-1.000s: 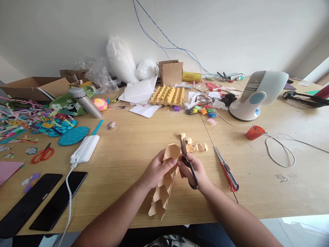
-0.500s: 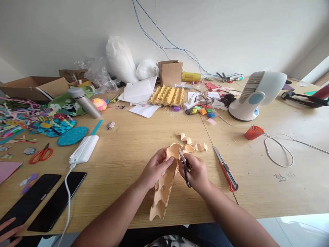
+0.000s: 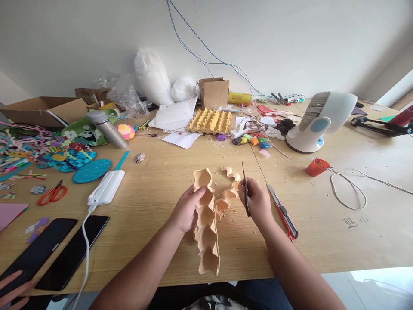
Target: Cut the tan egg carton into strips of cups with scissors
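Carton strip (image 3: pixel 208 234) is held lengthwise over the near middle of the table (image 3: pixel 155 202), and my left hand (image 3: pixel 185 212) is wrapped around its left side toward the far end. My right hand (image 3: pixel 257 203) is clenched on scissors (image 3: pixel 245 189), blades pointing far. Scraps (image 3: pixel 229 193) sit between the hands, and there's a knife (image 3: pixel 285 215) just right.

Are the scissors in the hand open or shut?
Shut. The scissors in the right hand point up as one thin dark line, with no gap between the blades. The left hand holds the carton strip.
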A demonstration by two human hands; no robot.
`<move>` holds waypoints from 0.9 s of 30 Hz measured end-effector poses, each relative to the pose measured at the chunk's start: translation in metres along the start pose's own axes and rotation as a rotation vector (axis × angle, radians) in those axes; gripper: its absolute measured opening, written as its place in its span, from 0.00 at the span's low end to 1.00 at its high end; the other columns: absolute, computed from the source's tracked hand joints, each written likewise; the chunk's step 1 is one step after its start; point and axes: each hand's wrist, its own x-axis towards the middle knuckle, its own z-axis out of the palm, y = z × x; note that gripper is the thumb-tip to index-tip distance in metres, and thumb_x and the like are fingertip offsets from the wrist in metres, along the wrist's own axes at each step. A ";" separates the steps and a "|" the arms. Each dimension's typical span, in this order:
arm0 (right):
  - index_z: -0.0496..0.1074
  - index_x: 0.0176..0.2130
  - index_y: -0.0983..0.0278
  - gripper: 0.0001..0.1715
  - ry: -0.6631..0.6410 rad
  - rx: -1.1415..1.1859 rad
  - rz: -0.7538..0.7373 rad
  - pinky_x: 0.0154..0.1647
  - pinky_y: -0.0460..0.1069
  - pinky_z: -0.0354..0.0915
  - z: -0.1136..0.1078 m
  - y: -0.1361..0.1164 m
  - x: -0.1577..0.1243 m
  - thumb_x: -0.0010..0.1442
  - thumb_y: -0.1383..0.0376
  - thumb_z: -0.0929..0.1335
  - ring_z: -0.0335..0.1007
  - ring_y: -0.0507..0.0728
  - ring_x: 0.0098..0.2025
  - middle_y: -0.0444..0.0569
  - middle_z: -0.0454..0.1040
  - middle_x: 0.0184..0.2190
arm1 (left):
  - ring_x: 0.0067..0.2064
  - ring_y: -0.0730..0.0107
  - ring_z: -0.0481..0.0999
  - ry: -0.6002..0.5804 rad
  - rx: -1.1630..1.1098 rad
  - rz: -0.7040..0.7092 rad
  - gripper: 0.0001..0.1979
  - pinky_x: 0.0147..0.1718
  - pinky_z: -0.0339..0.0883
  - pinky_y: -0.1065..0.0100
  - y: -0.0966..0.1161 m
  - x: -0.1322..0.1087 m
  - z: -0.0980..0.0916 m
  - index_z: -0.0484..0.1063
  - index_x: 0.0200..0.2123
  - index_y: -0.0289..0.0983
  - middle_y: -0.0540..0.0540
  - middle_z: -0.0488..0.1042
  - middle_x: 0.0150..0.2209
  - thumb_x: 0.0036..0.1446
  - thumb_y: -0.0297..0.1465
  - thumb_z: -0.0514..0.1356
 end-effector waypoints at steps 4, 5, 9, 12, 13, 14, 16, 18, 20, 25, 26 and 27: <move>0.77 0.43 0.58 0.11 -0.101 -0.084 0.126 0.30 0.48 0.58 0.000 0.007 0.009 0.63 0.57 0.69 0.71 0.57 0.30 0.45 0.78 0.29 | 0.33 0.67 0.80 0.011 -0.122 -0.101 0.16 0.28 0.75 0.70 0.007 0.003 -0.001 0.80 0.48 0.39 0.44 0.83 0.41 0.58 0.37 0.73; 0.78 0.44 0.58 0.12 -0.105 -0.087 0.141 0.30 0.48 0.58 0.000 0.008 0.010 0.63 0.55 0.69 0.71 0.57 0.30 0.45 0.78 0.29 | 0.31 0.68 0.80 0.030 -0.139 -0.134 0.16 0.26 0.74 0.71 0.008 0.003 0.000 0.80 0.48 0.38 0.43 0.84 0.41 0.58 0.37 0.73; 0.76 0.44 0.59 0.19 -0.131 0.189 0.134 0.32 0.49 0.63 0.006 0.006 0.007 0.62 0.49 0.72 0.70 0.57 0.31 0.45 0.75 0.28 | 0.29 0.72 0.78 0.071 -0.183 -0.237 0.11 0.25 0.72 0.74 0.011 0.003 0.004 0.81 0.42 0.38 0.44 0.84 0.40 0.58 0.35 0.73; 0.74 0.44 0.60 0.25 -0.216 0.421 0.151 0.31 0.49 0.65 0.014 0.002 0.000 0.59 0.45 0.74 0.67 0.56 0.29 0.42 0.70 0.26 | 0.29 0.73 0.77 0.077 -0.200 -0.275 0.08 0.24 0.70 0.75 0.010 0.003 0.008 0.80 0.37 0.38 0.45 0.84 0.39 0.57 0.34 0.73; 0.74 0.45 0.60 0.26 -0.255 0.457 0.151 0.31 0.49 0.64 0.016 0.000 -0.002 0.59 0.45 0.75 0.66 0.55 0.29 0.42 0.69 0.26 | 0.29 0.73 0.77 0.076 -0.209 -0.285 0.08 0.24 0.70 0.75 0.010 0.003 0.009 0.80 0.37 0.39 0.46 0.84 0.39 0.57 0.35 0.73; 0.74 0.44 0.61 0.25 -0.284 0.459 0.138 0.30 0.49 0.63 0.017 -0.001 -0.004 0.59 0.45 0.75 0.66 0.55 0.28 0.41 0.68 0.26 | 0.29 0.72 0.78 0.072 -0.222 -0.296 0.09 0.24 0.70 0.74 0.009 0.004 0.009 0.81 0.38 0.39 0.46 0.83 0.38 0.57 0.36 0.73; 0.74 0.44 0.61 0.23 -0.327 0.390 0.080 0.30 0.48 0.62 0.018 -0.005 -0.007 0.61 0.46 0.74 0.65 0.54 0.29 0.42 0.69 0.26 | 0.29 0.69 0.79 0.057 -0.256 -0.322 0.10 0.26 0.73 0.71 0.009 0.006 0.008 0.81 0.40 0.41 0.47 0.82 0.35 0.58 0.38 0.73; 0.74 0.44 0.61 0.20 -0.354 0.270 -0.007 0.32 0.48 0.62 0.016 -0.007 -0.009 0.64 0.48 0.73 0.66 0.54 0.30 0.43 0.71 0.28 | 0.30 0.67 0.81 0.044 -0.282 -0.333 0.10 0.29 0.75 0.69 0.010 0.007 0.006 0.81 0.42 0.41 0.48 0.81 0.32 0.59 0.37 0.72; 0.74 0.48 0.61 0.20 -0.382 0.183 -0.082 0.35 0.49 0.63 0.013 -0.010 -0.010 0.65 0.50 0.72 0.68 0.55 0.33 0.44 0.73 0.31 | 0.32 0.64 0.82 0.028 -0.280 -0.323 0.12 0.31 0.78 0.65 0.013 0.007 0.002 0.80 0.46 0.41 0.47 0.81 0.33 0.60 0.37 0.70; 0.73 0.47 0.61 0.20 -0.486 0.138 -0.115 0.35 0.48 0.61 0.008 -0.014 -0.010 0.68 0.48 0.69 0.67 0.55 0.33 0.44 0.72 0.31 | 0.38 0.60 0.84 -0.142 -0.139 -0.193 0.17 0.34 0.78 0.63 0.021 0.004 -0.013 0.79 0.48 0.42 0.46 0.82 0.39 0.56 0.36 0.73; 0.73 0.46 0.61 0.19 -0.512 0.131 -0.115 0.34 0.48 0.60 0.007 -0.015 -0.010 0.68 0.48 0.69 0.66 0.54 0.32 0.43 0.70 0.30 | 0.37 0.62 0.84 -0.154 -0.086 -0.158 0.16 0.34 0.77 0.65 0.021 0.004 -0.015 0.78 0.47 0.42 0.46 0.82 0.39 0.56 0.35 0.73; 0.72 0.43 0.61 0.19 -0.539 0.120 -0.119 0.33 0.48 0.58 0.007 -0.016 -0.010 0.69 0.48 0.69 0.64 0.54 0.31 0.42 0.69 0.29 | 0.37 0.64 0.83 -0.151 -0.042 -0.121 0.15 0.34 0.76 0.66 0.022 0.004 -0.016 0.78 0.46 0.42 0.47 0.82 0.39 0.56 0.34 0.73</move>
